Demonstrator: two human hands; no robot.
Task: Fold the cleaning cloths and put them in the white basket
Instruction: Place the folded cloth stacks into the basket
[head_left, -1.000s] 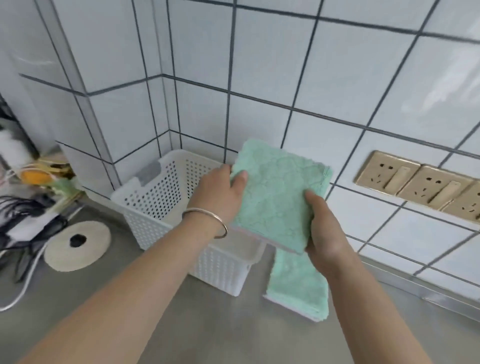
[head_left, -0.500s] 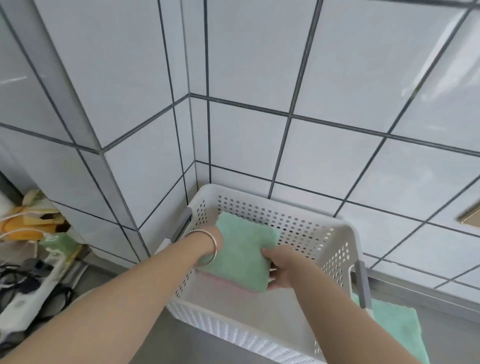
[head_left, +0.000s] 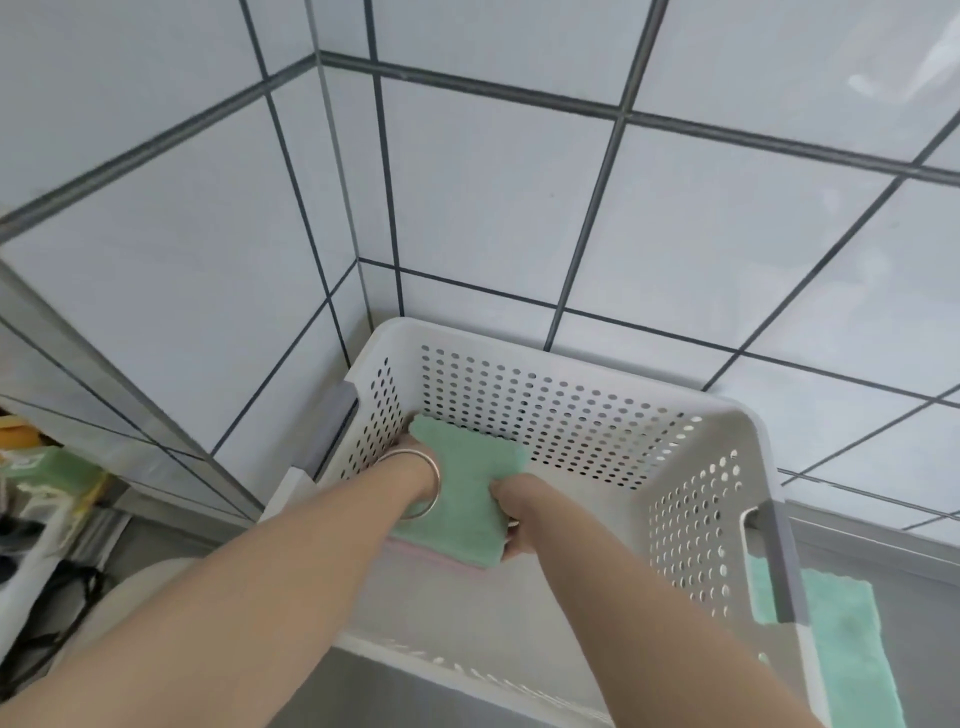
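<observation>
The folded mint-green terry cleaning cloth (head_left: 464, 493) was down inside the white perforated plastic basket (head_left: 566, 410), held low near its left wall and tilted, with a pale pink layer showing along its lower edge. It looked soft and fuzzy, folded into a compact rectangle with one scalloped edge toward the far wall. The right hand (head_left: 511, 512) had its grip closed on the cloth's right edge, fingers curled under it. The left hand (head_left: 410, 452), a thin silver bangle (head_left: 423, 486) at its wrist, was mostly hidden behind the cloth on the left side, so I could not tell how its grip stood. A second mint-green cloth (head_left: 852, 649) lay flat on the grey surface (head_left: 883, 561) just beside the basket's right end, under the grey handle (head_left: 779, 561).
</observation>
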